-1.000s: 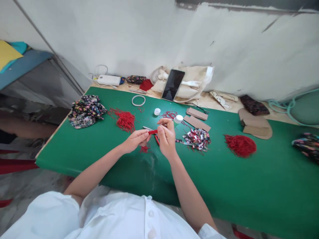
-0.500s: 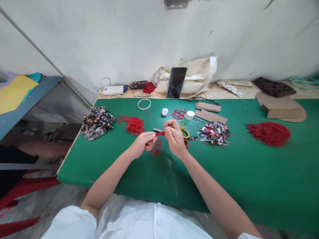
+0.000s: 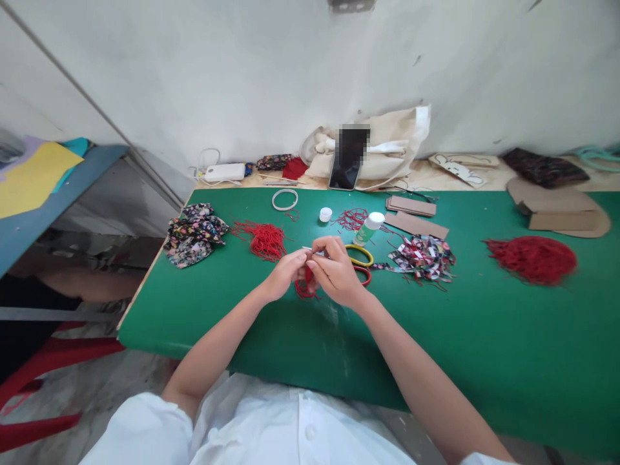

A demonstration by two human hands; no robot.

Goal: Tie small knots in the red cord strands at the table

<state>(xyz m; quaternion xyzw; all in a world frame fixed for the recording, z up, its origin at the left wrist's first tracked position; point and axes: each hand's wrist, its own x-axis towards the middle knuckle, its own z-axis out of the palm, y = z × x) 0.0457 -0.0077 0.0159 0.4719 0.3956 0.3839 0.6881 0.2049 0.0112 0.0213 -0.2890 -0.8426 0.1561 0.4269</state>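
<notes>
My left hand point(image 3: 283, 276) and my right hand point(image 3: 335, 271) meet above the green table cover point(image 3: 271, 329), fingertips pinched together. A red strip point(image 3: 309, 274) is between them, mostly hidden by the fingers. Below it lies a small tangle of red cords point(image 3: 306, 294). Scissors with yellow and red handles point(image 3: 362, 255) lie partly behind my right hand. A pile of red cords point(image 3: 267, 242) sits to the left of my hands. Beyond my right hand stands a green-and-white bottle point(image 3: 371, 227), near a white cap point(image 3: 325, 214).
Floral fabric point(image 3: 194, 236) lies at the left. On the right are fabric scraps point(image 3: 423, 258), cardboard strips point(image 3: 416, 225) and a red cord bundle point(image 3: 533, 259). A phone point(image 3: 347, 161) leans on a cloth bag point(image 3: 387, 165) at the back. Another person's leg point(image 3: 92, 284) shows at left.
My hands have drawn closer together, and the red strip that was stretched between them is now mostly covered by my fingers. The view has shifted slightly.
</notes>
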